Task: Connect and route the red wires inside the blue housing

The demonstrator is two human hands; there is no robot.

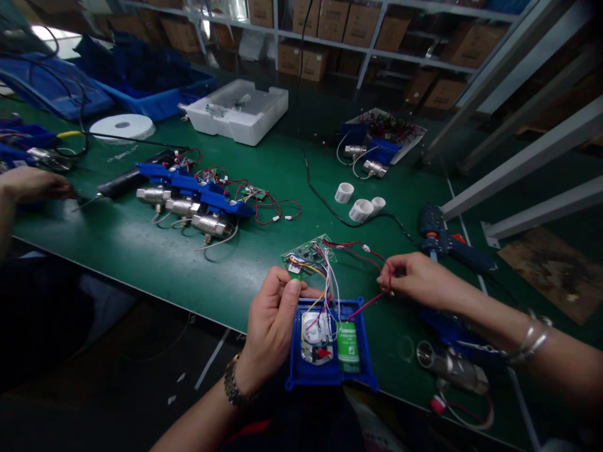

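Observation:
A blue plastic housing [365, 367] lies at the near edge of the green table, with a green cylindrical battery [347, 344] and a white part inside. My left hand [273, 320] grips its left rim and pinches the wires at the near end of a green circuit board [308, 253]. The board rests just beyond the housing, joined to it by yellow, white and red wires. My right hand [417, 279] pinches a loop of red wire [372, 300] to the right of the board.
A row of blue housings with metal valves [195, 204] lies at the middle left. White caps [360, 207], a blue electric screwdriver [440, 238], a foam tray [238, 110] and blue bins [155, 100] stand further off. Another person's hand [31, 185] works at the far left.

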